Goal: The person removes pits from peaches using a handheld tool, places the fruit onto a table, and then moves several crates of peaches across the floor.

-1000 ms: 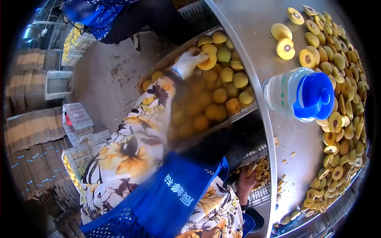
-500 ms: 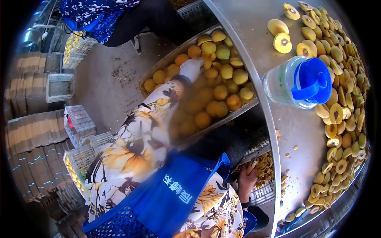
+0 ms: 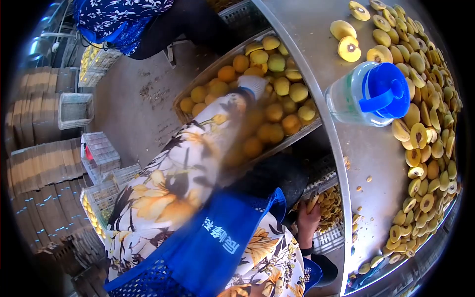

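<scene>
The right hand [image 3: 308, 218] is curling beside the basket of halves [image 3: 330, 204], half hidden under the counter [image 3: 368, 153], grip impossible to tell; farther off, the gloved left hand [image 3: 253, 85] is blurring over yellow fruit [image 3: 277, 106] in the crate [image 3: 208, 75], grip unreadable.

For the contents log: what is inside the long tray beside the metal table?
Whole yellow-orange fruits fill the tray. The gloved left hand and its blurred floral sleeve cover the near part, so what lies beneath is hidden.
</scene>
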A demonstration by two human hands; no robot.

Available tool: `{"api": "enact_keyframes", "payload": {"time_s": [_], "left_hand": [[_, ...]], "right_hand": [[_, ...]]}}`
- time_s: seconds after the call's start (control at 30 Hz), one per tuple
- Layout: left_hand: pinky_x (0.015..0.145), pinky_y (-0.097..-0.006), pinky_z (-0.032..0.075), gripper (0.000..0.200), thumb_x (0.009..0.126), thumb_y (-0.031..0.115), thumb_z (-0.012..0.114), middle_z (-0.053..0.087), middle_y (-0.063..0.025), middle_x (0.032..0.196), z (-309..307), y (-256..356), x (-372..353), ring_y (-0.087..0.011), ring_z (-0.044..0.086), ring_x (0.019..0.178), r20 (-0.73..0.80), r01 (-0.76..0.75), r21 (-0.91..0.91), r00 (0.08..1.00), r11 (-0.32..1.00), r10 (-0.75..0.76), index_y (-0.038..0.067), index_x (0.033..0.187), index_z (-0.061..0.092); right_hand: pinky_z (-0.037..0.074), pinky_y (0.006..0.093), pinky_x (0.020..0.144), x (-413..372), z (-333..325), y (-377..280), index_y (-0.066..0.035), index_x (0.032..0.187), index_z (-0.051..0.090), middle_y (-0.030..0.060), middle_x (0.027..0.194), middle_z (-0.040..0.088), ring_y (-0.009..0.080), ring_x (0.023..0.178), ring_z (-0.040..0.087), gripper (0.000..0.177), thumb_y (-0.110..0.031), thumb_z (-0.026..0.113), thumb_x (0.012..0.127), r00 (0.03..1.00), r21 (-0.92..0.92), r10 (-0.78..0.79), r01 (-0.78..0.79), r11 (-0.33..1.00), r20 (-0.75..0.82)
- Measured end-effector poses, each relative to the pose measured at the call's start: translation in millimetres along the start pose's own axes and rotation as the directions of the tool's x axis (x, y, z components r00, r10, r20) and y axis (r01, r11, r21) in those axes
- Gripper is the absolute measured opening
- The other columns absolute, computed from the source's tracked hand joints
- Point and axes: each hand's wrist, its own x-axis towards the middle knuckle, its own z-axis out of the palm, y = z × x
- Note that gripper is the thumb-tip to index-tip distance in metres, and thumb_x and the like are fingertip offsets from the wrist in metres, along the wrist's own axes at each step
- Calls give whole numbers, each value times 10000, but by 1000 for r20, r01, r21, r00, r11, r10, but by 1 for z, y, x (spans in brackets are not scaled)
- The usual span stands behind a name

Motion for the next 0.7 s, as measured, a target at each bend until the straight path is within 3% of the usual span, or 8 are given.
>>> {"api": "enact_keyframes", "payload": {"time_s": [0.17, 0.27, 0.33, 0.4, 0.43, 0.53, 0.63, 0.7], "left_hand": [[771, -394, 491, 338, 801, 396, 551, 632, -116, 1034, -45, 9, -25, -289, 615, 932, 148, -127, -11, 981, 992, 128, 172, 1045, 616], [774, -399, 489, 314, 802, 388, 544, 637, -126, 1017, -77, 11, -42, -288, 615, 937, 205, -191, -83, 957, 978, 204, 181, 1023, 628], [733, -398, 493, 313, 808, 437, 531, 649, -113, 917, -82, 6, -30, -283, 625, 876, 58, -167, 28, 984, 986, 166, 163, 896, 654], [614, -421, 474, 357, 829, 468, 511, 590, -101, 750, -78, -9, 2, -275, 598, 725, -312, -140, 71, 937, 988, 156, 125, 811, 607], [633, -411, 467, 362, 828, 465, 516, 587, -108, 834, -84, -15, 18, -277, 590, 775, -501, -134, -137, 864, 981, 48, 111, 832, 588], [935, -506, 336, 589, 842, 534, 455, 417, -174, 1303, -65, -34, 79, -357, 412, 1163, -661, 69, 125, 750, 990, 31, 86, 1223, 481], [997, -573, 224, 702, 839, 599, 402, 320, -185, 1398, -53, -29, 105, -383, 321, 1244, -517, 223, 49, 840, 973, -167, 103, 1337, 392], [1002, -589, 209, 706, 845, 609, 380, 306, -186, 1411, -51, -30, 109, -384, 308, 1261, -399, 131, -58, 906, 990, -143, 109, 1343, 387]], "right_hand": [[471, 369, 678, 0, 6, 4, 22, 943, 560, 223, 787, 616, 310, 738, 615, 260, -193, 623, 811, 995, -5, -84, 84, 996, -56], [472, 374, 681, 2, 0, -9, 24, 953, 556, 231, 805, 621, 328, 757, 624, 272, -198, 625, 813, 1000, 21, -4, 5, 1000, -12], [473, 377, 681, 3, -3, -13, 21, 961, 556, 235, 816, 624, 333, 756, 625, 273, -199, 624, 814, 999, -12, -32, 31, 999, -19], [473, 381, 680, -1, -2, -13, 17, 968, 556, 234, 816, 625, 336, 752, 626, 270, -196, 621, 815, 999, -16, -47, 46, 999, -3], [473, 383, 678, 0, -2, -12, 14, 970, 556, 230, 811, 625, 337, 749, 625, 266, -194, 619, 816, 998, -7, -61, 61, 998, 11], [473, 379, 654, 4, 2, -14, 0, 963, 557, 202, 772, 621, 316, 716, 623, 239, -178, 614, 813, 996, -14, -84, 85, 996, 26], [466, 371, 617, 7, 3, -15, 4, 937, 556, 186, 749, 617, 278, 675, 614, 229, -173, 618, 807, 999, -20, -41, 42, 999, 20], [463, 373, 617, 11, 1, -18, 10, 931, 554, 185, 742, 615, 281, 669, 606, 234, -176, 622, 806, 1000, -42, 23, -23, 999, 2]]}}
